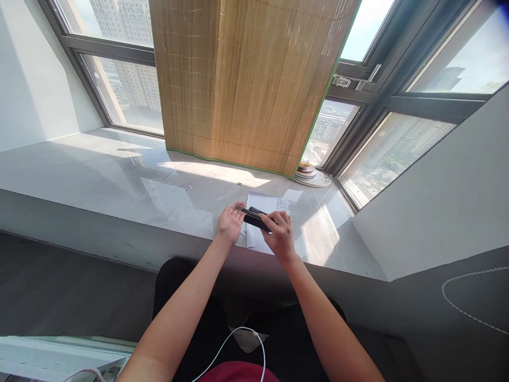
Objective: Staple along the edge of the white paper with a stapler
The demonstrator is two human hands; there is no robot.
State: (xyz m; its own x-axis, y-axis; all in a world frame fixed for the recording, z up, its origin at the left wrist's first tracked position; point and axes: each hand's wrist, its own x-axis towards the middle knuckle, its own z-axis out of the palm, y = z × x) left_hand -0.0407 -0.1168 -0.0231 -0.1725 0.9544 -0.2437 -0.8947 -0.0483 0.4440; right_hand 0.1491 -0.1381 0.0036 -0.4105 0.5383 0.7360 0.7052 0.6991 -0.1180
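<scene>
My right hand [280, 233] grips a black stapler [257, 219], its fingers wrapped round the rear end. The stapler appears opened up, with a metal strip-like part showing along the top and pointing left. Palm up, my left hand [230, 224] lies open under the stapler's front end, its fingers stretched out. Whether the palm touches the stapler, I cannot tell. Beneath both hands is a white sheet of paper [254, 240], with a printed block at its upper right corner. On the sill behind it lies a small dark piece [239, 183], perhaps a strip of staples.
The grey tiled window sill [99, 180] runs across in front of me. A bamboo blind [254, 85] hangs down to its back part. Stacked plates [312, 176] stand in the right corner. A white cable [238, 330] loops over my lap.
</scene>
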